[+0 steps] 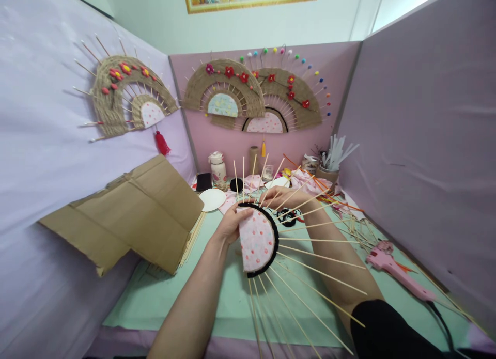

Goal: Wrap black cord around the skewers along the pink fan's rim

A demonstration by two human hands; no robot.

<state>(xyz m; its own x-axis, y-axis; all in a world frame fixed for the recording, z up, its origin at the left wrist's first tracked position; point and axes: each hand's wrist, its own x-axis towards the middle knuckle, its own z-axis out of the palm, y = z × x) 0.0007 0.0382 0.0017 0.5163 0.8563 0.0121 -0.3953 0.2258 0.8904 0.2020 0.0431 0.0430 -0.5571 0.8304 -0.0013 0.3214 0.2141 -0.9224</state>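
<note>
— Two things on the left I cannot read well: what lies under the folded cardboard [132, 214], and what stands behind it?

— Under the cardboard only the ends of some thin sticks show at its right edge; the rest is covered. It leans on the left wall, over the green mat [163, 297] on the counter. Behind it, a white paper plate [212, 199] is partly seen, and a small dark box and a white jar, too small to tell more.

— And the left hand [229, 225]?

— It holds the half-round fan piece [257, 240] in the air above the mat, near the middle. The fingers are closed on its left edge: thumb on the pink dotted cloth, the other fingers hidden behind it. The piece has a black cord rim, and thin bamboo skewers [321, 258] spread out from it like rays.

— Can you see the right hand [281, 196]?

— Only partly. It is behind the top of the piece, among the upper skewers. The fingers are bent toward the rim and seem to pinch there, but the skewers and the piece cover the tips, so what exactly they grip I cannot tell. The forearm goes under the skewers, with a black sleeve at the lower edge, cut off.

— Further right?

— Pink glue gun [395, 274] lies on the mat, its cable running out of the picture. Loose sticks lie just behind it, in a tangle hard to separate.
</note>
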